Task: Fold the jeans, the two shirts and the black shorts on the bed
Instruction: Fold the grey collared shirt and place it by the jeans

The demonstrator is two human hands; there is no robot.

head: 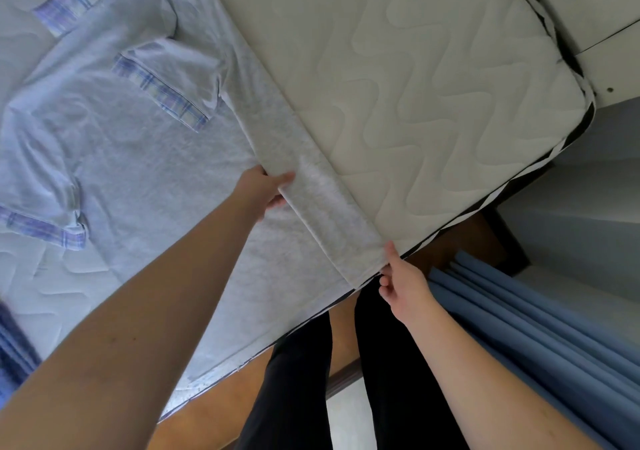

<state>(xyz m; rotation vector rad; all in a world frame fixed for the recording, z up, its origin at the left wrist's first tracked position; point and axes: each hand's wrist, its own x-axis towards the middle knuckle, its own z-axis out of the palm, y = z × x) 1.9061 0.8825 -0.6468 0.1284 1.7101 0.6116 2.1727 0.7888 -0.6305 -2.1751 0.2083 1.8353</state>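
One shirt, pale grey with blue plaid cuffs and collar trim, lies spread flat on the bed, and I judge I am partway through folding it: its right side is turned inward as a long narrow strip running from near the sleeve down to the hem at the mattress edge. My left hand reaches in from the lower left on a long outstretched forearm, its grip pinching the inner edge of that folded strip about midway along, thumb on top and fingers tucked beneath the cloth. My right hand comes in from the lower right at the bed's near edge, thumb raised and fingers curled, its grip pinching the hem corner of the same strip. Both grips are closed on the shirt, neither released. The next move, as I judge it, calls for laying the strip flat and smoothing it, then folding the other side inward to match. The jeans, the second shirt and the black shorts are not plainly in view; a dark blue patch at the far left edge is too cropped to identify.
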